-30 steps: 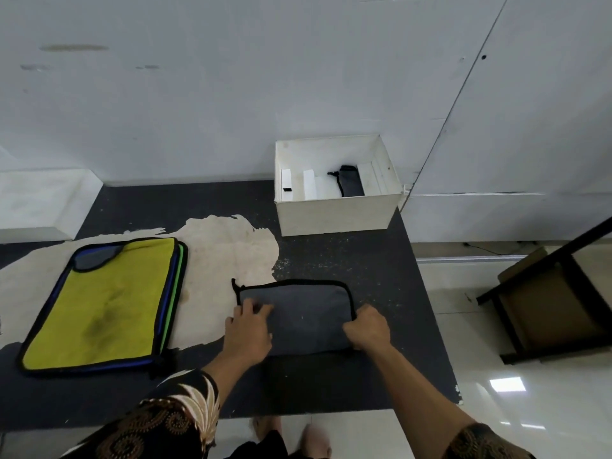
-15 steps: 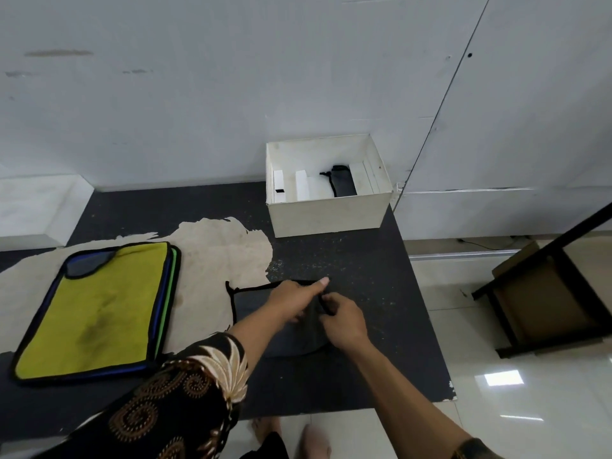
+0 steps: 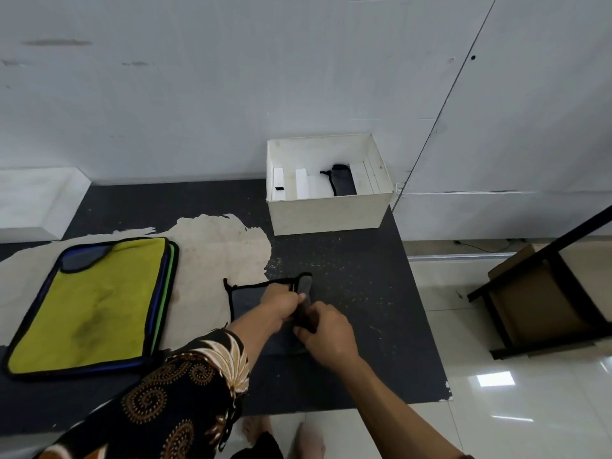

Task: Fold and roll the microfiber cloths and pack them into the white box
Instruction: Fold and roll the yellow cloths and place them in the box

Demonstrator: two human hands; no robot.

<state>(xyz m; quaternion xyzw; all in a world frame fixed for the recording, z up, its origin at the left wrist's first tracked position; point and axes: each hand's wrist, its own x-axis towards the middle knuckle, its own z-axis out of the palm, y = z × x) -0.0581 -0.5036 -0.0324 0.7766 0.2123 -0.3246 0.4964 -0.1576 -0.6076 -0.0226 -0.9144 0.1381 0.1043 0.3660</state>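
Bridging left grip (image 3: pixel 280 301), right grip (image 3: pixel 328 333): grey cloth (image 3: pixel 247 301)

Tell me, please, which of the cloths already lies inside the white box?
The dark rolled cloth in the white box. The grey cloth is gripped by the left hand and right hand; the yellow cloth lies flat at left.

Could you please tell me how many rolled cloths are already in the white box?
1: a dark rolled cloth lies in the white box, right of centre. The near wall may hide others.
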